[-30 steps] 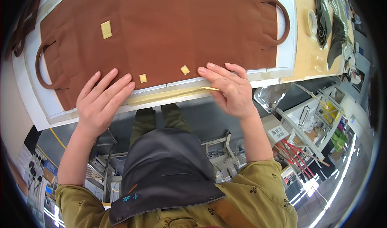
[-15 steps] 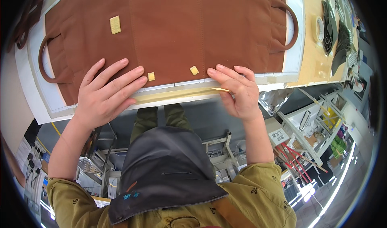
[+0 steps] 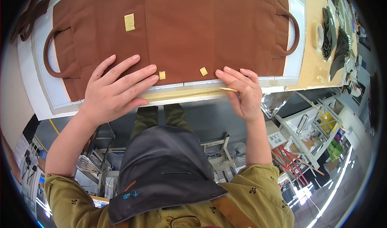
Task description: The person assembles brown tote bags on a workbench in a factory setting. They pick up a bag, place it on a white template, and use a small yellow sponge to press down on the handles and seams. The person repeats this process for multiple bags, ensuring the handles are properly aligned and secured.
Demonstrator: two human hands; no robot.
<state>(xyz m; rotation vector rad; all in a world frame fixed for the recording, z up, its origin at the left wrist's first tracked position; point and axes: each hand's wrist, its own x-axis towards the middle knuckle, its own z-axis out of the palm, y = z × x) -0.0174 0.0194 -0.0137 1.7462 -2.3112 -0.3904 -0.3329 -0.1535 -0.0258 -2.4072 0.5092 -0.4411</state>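
Note:
A brown leather bag panel (image 3: 181, 34) with a looped handle at each end lies flat across the white board on the table. My left hand (image 3: 113, 88) rests open on its near left edge, fingers spread, fingertips close to a small yellow tape piece (image 3: 162, 75). At the near edge farther right, my right hand (image 3: 244, 93) is closed around a thin, pale pointed stick (image 3: 228, 89), whose tip points left. Its index finger touches the leather near a second yellow tape piece (image 3: 203, 71). A larger yellow tape piece (image 3: 129, 22) sits on the upper left of the panel.
A tape strip (image 3: 177, 95) runs along the table's front edge. On the right lie a tape roll (image 3: 319, 34) and dark strips (image 3: 340, 46). Below right stands a metal cart (image 3: 298, 135) beside red rods (image 3: 292, 161). Brown straps (image 3: 36, 10) lie at far left.
The panel, its tape pieces and both hands appear slightly farther right; the view may have shifted too. The left hand's pose and the right hand's grip on the pointed stick look the same.

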